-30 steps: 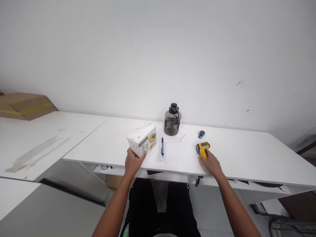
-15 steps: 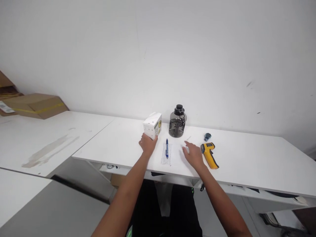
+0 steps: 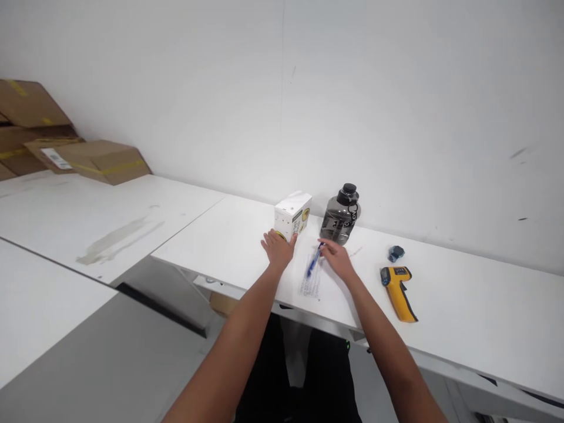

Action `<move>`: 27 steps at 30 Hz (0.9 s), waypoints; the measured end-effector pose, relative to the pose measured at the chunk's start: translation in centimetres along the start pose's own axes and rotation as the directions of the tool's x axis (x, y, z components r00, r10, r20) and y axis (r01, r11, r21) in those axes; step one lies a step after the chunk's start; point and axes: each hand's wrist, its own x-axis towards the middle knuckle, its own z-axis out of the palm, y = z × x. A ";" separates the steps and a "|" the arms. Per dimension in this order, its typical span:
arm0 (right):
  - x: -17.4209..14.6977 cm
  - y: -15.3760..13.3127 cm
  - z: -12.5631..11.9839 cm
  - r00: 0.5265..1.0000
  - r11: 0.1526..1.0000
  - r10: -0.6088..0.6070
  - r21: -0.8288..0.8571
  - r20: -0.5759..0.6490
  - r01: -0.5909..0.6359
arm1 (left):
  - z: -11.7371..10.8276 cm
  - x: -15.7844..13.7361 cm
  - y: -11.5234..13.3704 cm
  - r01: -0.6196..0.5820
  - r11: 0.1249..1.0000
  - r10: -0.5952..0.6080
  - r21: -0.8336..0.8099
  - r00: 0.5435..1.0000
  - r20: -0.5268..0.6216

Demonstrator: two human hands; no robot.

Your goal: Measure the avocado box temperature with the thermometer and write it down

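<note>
"Yellow gun-shaped device (image 3: 399, 294) near right on the white bench (image 3: 476, 311), nobody touching it. Next?"

"Printed sheet (image 3: 311, 288), flat. Blue pen (image 3: 314, 264) slants over it, far end pinched by thumb and fingers of the right hand (image 3: 336, 258). Lifted or resting? Blurred, can't tell."

"How'll it handle?"

"Light, stiff, probably slick plastic, likely to roll. I'd take it mid-barrel; held by the end, it may swing."

"And the left hand (image 3: 279, 252)?"

"Left of the sheet. Fingers and thumb parted round the near end of the white box (image 3: 293, 214), touching. Squeezing or not, can't tell."

"Box handling?"

"It's standing on the bench. Looks like thin card: stiff at the edges, would dent mid-panel, smooth print, maybe slippery. Contents hidden, so weight's a guess; probably one-hand light. Grip opposite sides, low, by the corners."

"Beyond?"

"Small dark watch-like thing (image 3: 395, 253) just behind the yellow device. Tinted bottle (image 3: 339, 220) right of the box, apart, near the wall. Cardboard boxes (image 3: 106, 161) far left."
</note>
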 end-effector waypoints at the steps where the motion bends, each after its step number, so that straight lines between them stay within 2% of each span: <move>1: -0.3 0.3 -0.8 0.998 0.990 -0.002 0.144 -0.065 0.011 | 0.0 0.0 0.1 -0.002 1.000 0.002 0.006 1.000 0.011; 2: -0.6 0.4 -1.4 0.990 0.972 0.000 0.232 -0.140 0.033 | -0.1 0.0 0.1 0.000 1.000 0.000 0.010 1.000 0.020; 3: -1.0 0.5 -1.8 0.976 0.967 -0.006 0.247 -0.218 0.061 | -0.2 0.0 0.2 0.004 1.000 -0.004 0.015 1.000 0.025; 6: -2.2 0.5 -2.0 0.900 0.991 -0.056 0.082 -0.432 0.101 | -0.4 0.0 0.4 0.017 0.999 -0.018 0.031 0.999 0.026; 8: -3.0 0.5 -1.6 0.866 0.999 -0.043 0.007 -0.498 0.054 | -0.4 0.0 0.4 0.018 0.999 -0.019 0.035 1.000 0.020; 11: -3.5 0.9 -1.2 0.910 1.000 0.013 0.001 -0.415 -0.014 | -0.5 0.0 0.5 0.030 0.999 -0.030 0.031 0.999 0.024; 14: -3.2 1.7 -1.3 0.949 0.999 0.019 0.047 -0.315 -0.004 | -0.7 -0.2 0.7 0.032 0.999 -0.033 0.012 0.999 0.034; 17: -2.5 2.7 -1.0 0.951 0.989 0.111 0.128 -0.290 -0.076 | -0.8 -0.2 0.8 0.025 1.000 -0.025 0.009 0.999 0.038; 20: -2.1 3.5 -0.6 0.933 0.965 0.211 0.213 -0.293 -0.151 | -0.9 -0.1 0.9 0.044 0.999 -0.045 0.019 0.997 0.059; 22: -2.0 3.8 -0.5 0.931 0.965 0.206 0.221 -0.302 -0.142 | -1.0 -0.1 0.9 0.052 0.998 -0.054 0.025 0.996 0.066; 25: -2.0 4.0 -0.6 0.950 0.985 0.111 0.161 -0.293 -0.065 | -1.0 -0.1 0.8 0.044 0.999 -0.045 0.018 0.997 0.061; 27: -2.0 4.0 -0.7 0.958 0.986 0.113 0.150 -0.264 -0.075 | -1.0 -0.1 0.8 0.041 0.999 -0.042 0.014 0.997 0.058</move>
